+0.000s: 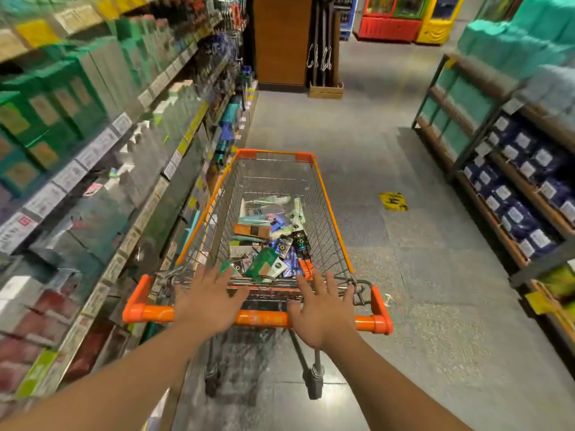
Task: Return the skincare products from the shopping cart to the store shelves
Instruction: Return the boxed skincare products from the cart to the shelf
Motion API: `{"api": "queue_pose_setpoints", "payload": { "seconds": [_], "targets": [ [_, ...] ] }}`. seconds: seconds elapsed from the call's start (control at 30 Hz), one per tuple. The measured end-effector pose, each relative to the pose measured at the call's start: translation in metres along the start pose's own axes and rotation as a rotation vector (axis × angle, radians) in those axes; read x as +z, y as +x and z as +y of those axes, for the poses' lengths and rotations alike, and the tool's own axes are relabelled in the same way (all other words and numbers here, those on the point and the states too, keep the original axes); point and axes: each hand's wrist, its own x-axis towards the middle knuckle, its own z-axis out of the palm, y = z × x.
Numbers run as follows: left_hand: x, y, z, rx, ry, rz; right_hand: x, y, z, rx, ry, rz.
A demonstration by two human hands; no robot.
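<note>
The aisle is lit evenly and fairly brightly from overhead. Heavy motion blur is seen on the left shelves [93, 126], strongest toward the picture's left edge, where labels cannot be read. The right shelves [513, 181] are smeared too. The cart [329, 213] at the centre is rendered sharpest. Glare is reflected off the floor [404, 275] below the cart, where a soft shadow falls. Lines are bowed by wide-angle distortion at the edges.
</note>
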Motion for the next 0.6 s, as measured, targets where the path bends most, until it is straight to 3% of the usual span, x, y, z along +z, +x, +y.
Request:
{"api": "queue_pose_setpoints", "payload": {
  "seconds": [0.2, 0.6],
  "targets": [
    [-0.003, 0.013, 0.0, 0.006, 0.016, -0.045, -0.01, 0.023, 0.0, 0.008, 0.016, -0.136],
    [-0.025, 0.065, 0.005, 0.002, 0.019, -0.034, -0.031, 0.082, -0.002, 0.041, 0.062, -0.144]
  ]
}}
